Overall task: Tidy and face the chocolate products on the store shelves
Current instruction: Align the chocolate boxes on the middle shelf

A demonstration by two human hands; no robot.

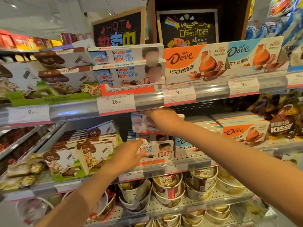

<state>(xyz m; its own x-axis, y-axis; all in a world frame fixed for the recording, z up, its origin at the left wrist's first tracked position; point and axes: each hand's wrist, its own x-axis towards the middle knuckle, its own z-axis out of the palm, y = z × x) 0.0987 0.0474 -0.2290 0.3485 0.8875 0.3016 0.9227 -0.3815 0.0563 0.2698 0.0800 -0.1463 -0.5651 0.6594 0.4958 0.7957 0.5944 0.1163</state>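
Right hand: up under the shelf lip, fingers gripping a flat cardboard Kinder box, raised above the stack.
Left hand: straight fingers pressing the front Kinder box, glossy, rectangular, middle shelf.
Neighbours: Dove boxes right, smooth card.

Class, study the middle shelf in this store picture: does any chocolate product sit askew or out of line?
Yes. A Kinder box, held by the right hand, is lifted and tilted above the Kinder stack that the left hand touches. Left of it, one cow-print box stands upright among boxes that lie flat.
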